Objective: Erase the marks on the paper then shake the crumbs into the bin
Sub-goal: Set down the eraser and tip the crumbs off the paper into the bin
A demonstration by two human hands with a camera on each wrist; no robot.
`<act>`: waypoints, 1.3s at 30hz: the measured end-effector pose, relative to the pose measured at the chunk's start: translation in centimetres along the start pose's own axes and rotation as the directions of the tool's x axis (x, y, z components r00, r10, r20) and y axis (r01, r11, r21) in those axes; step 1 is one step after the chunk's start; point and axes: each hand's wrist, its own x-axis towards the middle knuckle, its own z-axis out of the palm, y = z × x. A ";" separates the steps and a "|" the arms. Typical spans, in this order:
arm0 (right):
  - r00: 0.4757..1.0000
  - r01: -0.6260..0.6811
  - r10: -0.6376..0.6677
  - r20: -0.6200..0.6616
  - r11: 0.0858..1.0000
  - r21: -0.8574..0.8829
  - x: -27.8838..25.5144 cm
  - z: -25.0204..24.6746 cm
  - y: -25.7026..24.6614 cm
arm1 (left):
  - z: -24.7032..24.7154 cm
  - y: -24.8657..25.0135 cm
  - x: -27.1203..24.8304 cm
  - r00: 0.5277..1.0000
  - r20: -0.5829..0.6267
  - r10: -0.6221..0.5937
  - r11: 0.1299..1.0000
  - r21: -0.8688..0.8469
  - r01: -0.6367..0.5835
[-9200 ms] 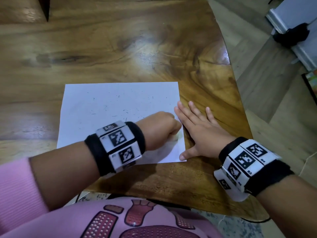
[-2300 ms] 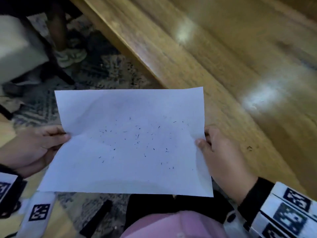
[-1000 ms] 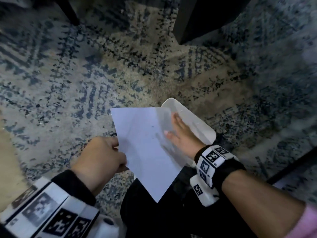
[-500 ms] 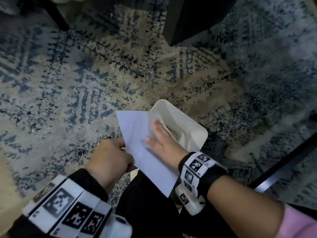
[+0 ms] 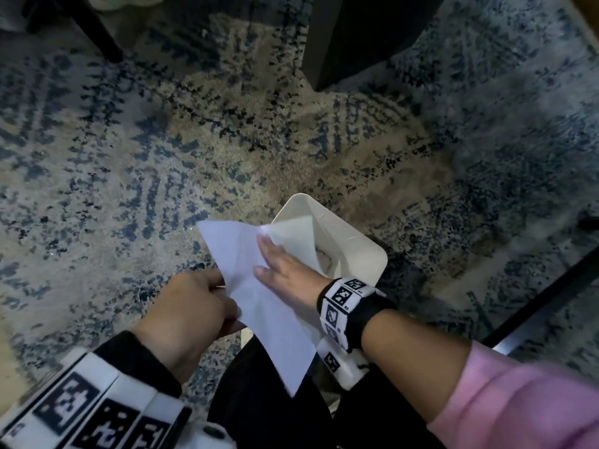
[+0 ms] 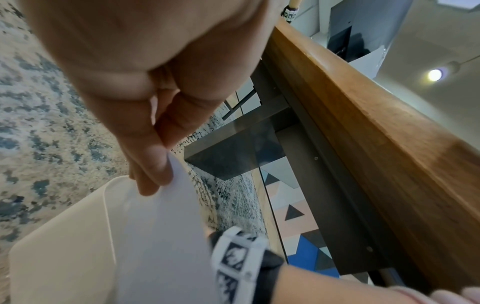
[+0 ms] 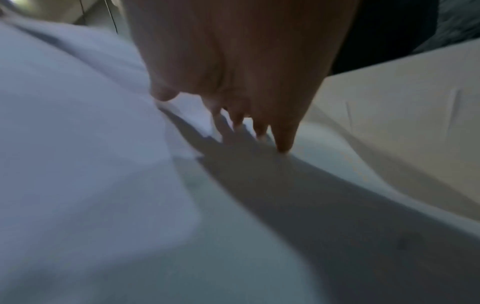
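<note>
Paper: the white sheet of paper (image 5: 259,296) was held tilted over the bin, its upper end dipping into the bin's opening and its lower corner pointing back toward the person's lap.
Bin: the white plastic bin (image 5: 350,241) stood on the rug, just in front of the person's knees, with its near side hidden by the paper and the right wrist.
Bin contents: something pale lay at the bottom; what it was could not be told.
Left hand: the left hand (image 5: 191,309) gripped the left edge of the paper, fingers curled under the sheet and thumb on top. In the left wrist view the fingers (image 6: 153,164) pinched the paper's edge (image 6: 166,236) above the bin (image 6: 62,253).
Right hand: the right hand (image 5: 285,267) lay flat on the paper's upper face, fingers straight and pointing toward the bin's opening. In the right wrist view the fingertips (image 7: 283,142) touched the sheet (image 7: 78,164); that view was blurred.
Crumbs: none could be made out on the paper.
Rug: a blue and beige patterned rug (image 5: 162,140) covered the floor around the bin.
Table: a wooden table edge (image 6: 376,144) ran above the scene in the left wrist view.
Clothing: a pink sleeve (image 5: 518,400) covered the right forearm.
</note>
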 end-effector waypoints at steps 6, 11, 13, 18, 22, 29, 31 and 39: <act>0.836 -0.546 0.543 -0.078 0.811 -0.209 1.0 -3.1 3.6 | -1.5 0.1 0.0 1.000 -0.002 -0.009 1.000 -0.016 0.009; 0.995 -0.094 0.093 -0.024 0.995 -0.037 -2.1 -2.0 -1.7 | -0.6 0.2 1.2 0.999 -0.013 -0.045 0.998 -0.039 0.044; 0.982 -0.083 0.075 0.172 0.996 0.042 -3.4 -0.5 -1.8 | -0.6 0.3 1.7 0.998 -0.024 -0.060 0.997 -0.058 0.058; 0.866 -0.497 0.492 -0.088 0.829 -0.258 -2.6 -2.7 2.8 | -1.0 0.4 1.8 0.997 -0.019 -0.069 0.996 -0.056 0.067; 0.999 -0.035 0.035 -0.041 0.999 0.000 -4.5 -1.8 -1.9 | -0.5 0.4 2.1 0.993 -0.054 -0.106 0.994 -0.046 0.104; 0.985 0.042 -0.041 0.169 0.999 -0.007 -6.5 2.1 -1.2 | -0.2 0.5 2.2 0.986 -0.094 -0.136 0.988 -0.086 0.128; 0.956 -0.189 0.215 0.201 0.972 -0.143 -6.0 1.1 3.6 | -0.3 1.0 1.6 0.987 -0.073 -0.141 0.981 -0.147 0.129; 0.980 -0.123 0.157 -0.123 0.962 0.243 -1.5 -0.7 2.2 | -1.3 1.1 0.6 0.995 -0.012 -0.101 0.991 -0.090 0.100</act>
